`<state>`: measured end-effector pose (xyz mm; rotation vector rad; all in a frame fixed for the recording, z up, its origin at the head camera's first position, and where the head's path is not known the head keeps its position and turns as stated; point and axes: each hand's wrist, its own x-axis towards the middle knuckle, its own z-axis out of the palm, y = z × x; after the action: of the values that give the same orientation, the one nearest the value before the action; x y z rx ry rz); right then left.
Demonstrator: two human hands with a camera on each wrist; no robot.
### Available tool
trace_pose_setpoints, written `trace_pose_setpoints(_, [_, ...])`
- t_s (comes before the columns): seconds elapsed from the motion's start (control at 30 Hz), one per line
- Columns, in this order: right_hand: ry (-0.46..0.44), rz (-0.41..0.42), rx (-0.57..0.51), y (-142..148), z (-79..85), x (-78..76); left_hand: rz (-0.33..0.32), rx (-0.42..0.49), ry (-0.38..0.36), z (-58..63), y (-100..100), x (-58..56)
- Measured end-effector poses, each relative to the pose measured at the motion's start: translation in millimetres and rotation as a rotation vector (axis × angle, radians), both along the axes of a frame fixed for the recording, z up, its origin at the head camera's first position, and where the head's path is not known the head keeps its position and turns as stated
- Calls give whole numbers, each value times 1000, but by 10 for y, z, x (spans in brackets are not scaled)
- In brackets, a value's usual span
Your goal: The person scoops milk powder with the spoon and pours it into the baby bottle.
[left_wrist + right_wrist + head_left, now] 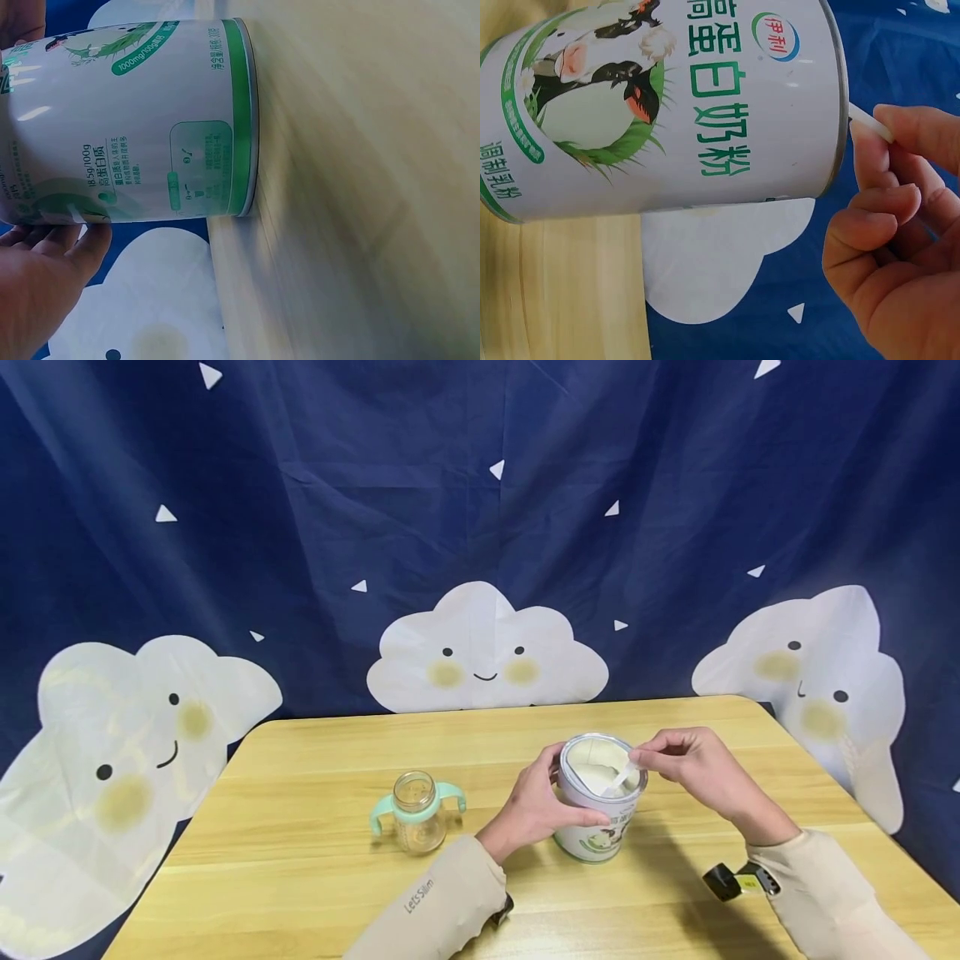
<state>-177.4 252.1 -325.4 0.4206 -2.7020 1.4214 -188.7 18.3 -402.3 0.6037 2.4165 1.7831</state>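
Note:
An open white milk powder can (pixel 595 839) with a green base band stands on the table, pale powder (pixel 600 777) showing inside. My left hand (pixel 536 802) grips it from the left, thumb across the front and fingers round the far side. In the left wrist view the left hand (pixel 45 277) holds the can's printed side (pixel 150 120). Over the rim on the right, my right hand (pixel 686 768) pinches the handle of a white scoop (pixel 621 777), which reaches down into the can. The right wrist view has thumb and forefinger on that handle (pixel 870 124); the scoop's far end is hidden there.
Left of the can, a clear baby bottle (pixel 420 831) with mint-green handles stands uncapped on the wooden table (pixel 300 860). Behind the table hangs a dark blue curtain (pixel 405 485) with smiling clouds.

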Motion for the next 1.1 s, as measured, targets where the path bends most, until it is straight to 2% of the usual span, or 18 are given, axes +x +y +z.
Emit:
trace_pose_setpoints(0.33, [-49,-40,-83,-3,-36,-62,7,-8,25,9,-22,-33])
trace_pose_setpoints(0.67, [-117,-99,-219,71,-65,-89,11,-6,24,-31,-11,-27])
trace_pose_setpoints(0.93, [-208,-41,-549,98,-109,-99,11,10,0,-37,6,-8])
trace_pose_setpoints(1.1, [-219,-32,-625,125,-104,-103,1,23,7,-33,2,-10])
